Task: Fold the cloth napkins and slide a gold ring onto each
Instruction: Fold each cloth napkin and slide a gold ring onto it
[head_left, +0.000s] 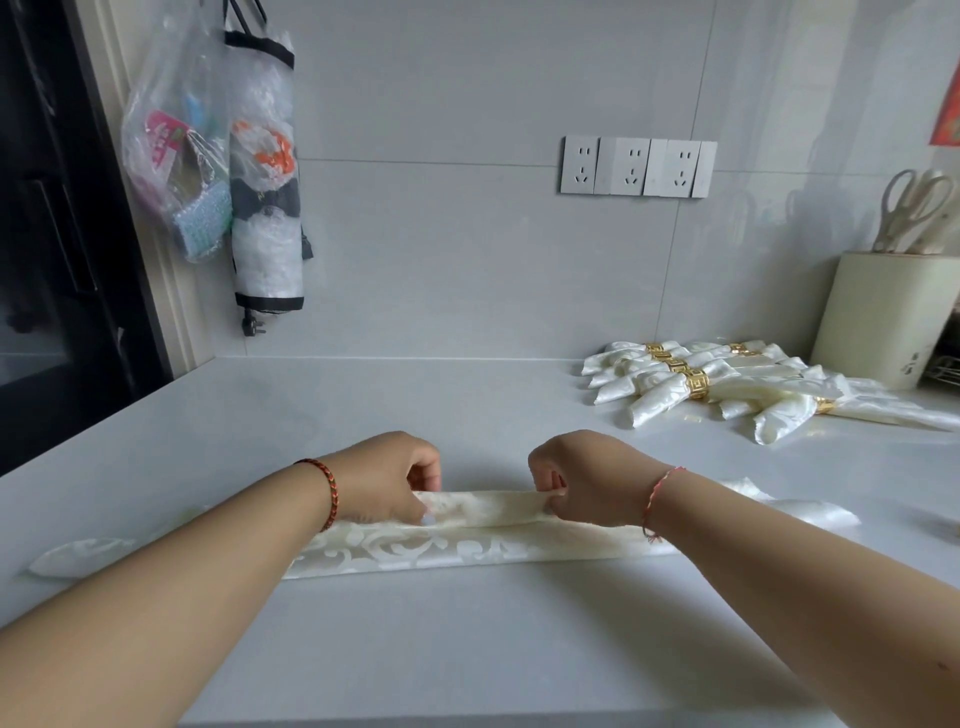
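Note:
A cream damask napkin (467, 540) lies folded into a long narrow band across the grey countertop (415, 639), its pointed ends reaching far left and far right. My left hand (387, 480) pinches the band's upper fold left of its middle. My right hand (587, 480) pinches the same fold a short way to the right. At the back right lies a pile of finished napkins (727, 387), each gathered in a gold ring (696, 385).
A cream utensil holder (883, 317) with scissors (911, 208) stands at the far right. Wall sockets (636, 166) sit on the tiled wall behind. Plastic bags (218, 156) hang at the upper left beside a dark doorway.

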